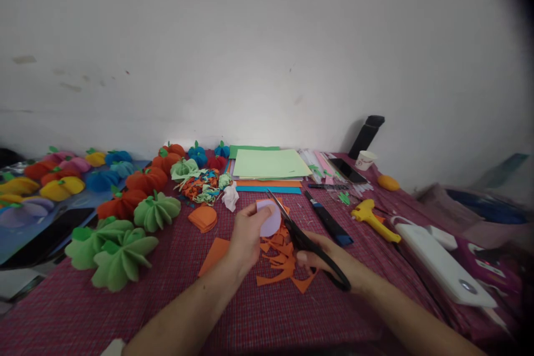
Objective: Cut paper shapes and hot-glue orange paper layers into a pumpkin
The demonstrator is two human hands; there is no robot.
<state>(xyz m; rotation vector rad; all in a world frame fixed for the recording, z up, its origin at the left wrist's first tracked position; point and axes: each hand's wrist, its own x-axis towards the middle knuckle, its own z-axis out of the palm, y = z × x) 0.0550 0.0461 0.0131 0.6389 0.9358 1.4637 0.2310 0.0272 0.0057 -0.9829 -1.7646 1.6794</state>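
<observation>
My left hand point(246, 236) pinches a lilac paper circle point(271, 221), with some orange paper showing behind its edge. In my right hand point(334, 258) are black-handled scissors point(311, 245), their blades pointing up and left beside the circle's right edge. Below the two hands lies a heap of orange paper scraps point(279, 261). An orange sheet point(214, 255) rests partly behind my left wrist, and a small stack of rounded orange pieces point(203, 218) sits farther left. Whether the blades touch the paper is hard to make out.
Paper pumpkins point(125, 258) in several colours crowd the left side. Behind are shredded paper point(200, 186), a crumpled white paper point(230, 197) and coloured sheets point(271, 164). Rightward lie a black-and-blue tool point(329, 222), a yellow glue gun point(375, 221), a paper cup point(365, 160) and a white power bank point(446, 264).
</observation>
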